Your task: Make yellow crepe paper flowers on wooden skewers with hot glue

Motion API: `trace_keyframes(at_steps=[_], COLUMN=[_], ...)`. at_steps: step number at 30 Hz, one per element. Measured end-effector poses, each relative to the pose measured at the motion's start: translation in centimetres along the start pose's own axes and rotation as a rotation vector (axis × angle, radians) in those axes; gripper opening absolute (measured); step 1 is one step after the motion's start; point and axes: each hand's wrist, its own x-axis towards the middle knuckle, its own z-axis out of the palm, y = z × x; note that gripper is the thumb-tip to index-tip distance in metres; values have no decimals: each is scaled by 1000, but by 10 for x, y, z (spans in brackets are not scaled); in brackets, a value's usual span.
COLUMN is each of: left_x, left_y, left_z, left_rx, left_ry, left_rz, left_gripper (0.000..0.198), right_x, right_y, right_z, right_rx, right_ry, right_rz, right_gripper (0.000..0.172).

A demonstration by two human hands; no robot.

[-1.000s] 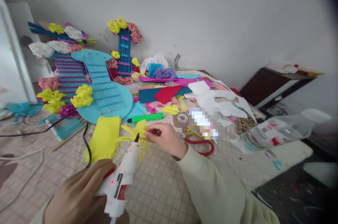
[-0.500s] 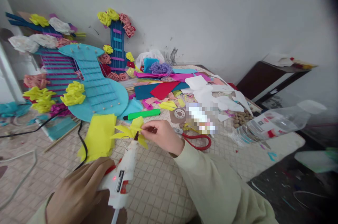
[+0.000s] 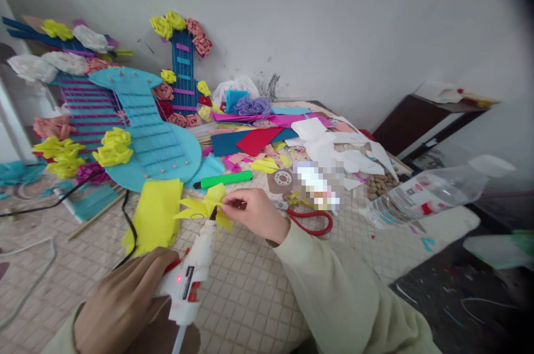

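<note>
My left hand (image 3: 119, 304) is wrapped round a white hot glue gun (image 3: 189, 270) with a red trigger and a lit red lamp. The gun's dark nozzle touches a yellow fringed paper flower (image 3: 206, 207). My right hand (image 3: 254, 212) pinches that flower at its right side, just above the tiled tabletop (image 3: 250, 298). A flat sheet of yellow paper (image 3: 156, 212) lies just left of the flower. The gun's black cord (image 3: 127, 215) runs off to the left.
A turquoise guitar-shaped craft (image 3: 154, 140) with yellow paper flowers leans at the back left, with a blue ladder-like piece (image 3: 183, 73) behind. A green marker (image 3: 225, 179), red-handled scissors (image 3: 311, 220), coloured and white paper scraps and a lying clear plastic bottle (image 3: 434, 190) are spread right.
The yellow flower has been turned and folded up a little in my right hand. The view has shifted slightly; the glue gun's nozzle stays at the flower.
</note>
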Motion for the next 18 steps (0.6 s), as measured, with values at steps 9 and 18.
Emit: trace_keyframes(at_steps=[9, 18], left_x=[1, 3], left_y=[1, -4], left_z=[-2, -5], left_rx=[64, 144], left_ry=[3, 16], left_rz=[38, 92], left_gripper=[23, 23], right_x=[1, 1], right_y=[1, 2], right_z=[0, -1], right_rx=[-5, 0], right_ry=[-8, 3], right_rz=[-2, -4], right_gripper=[12, 11])
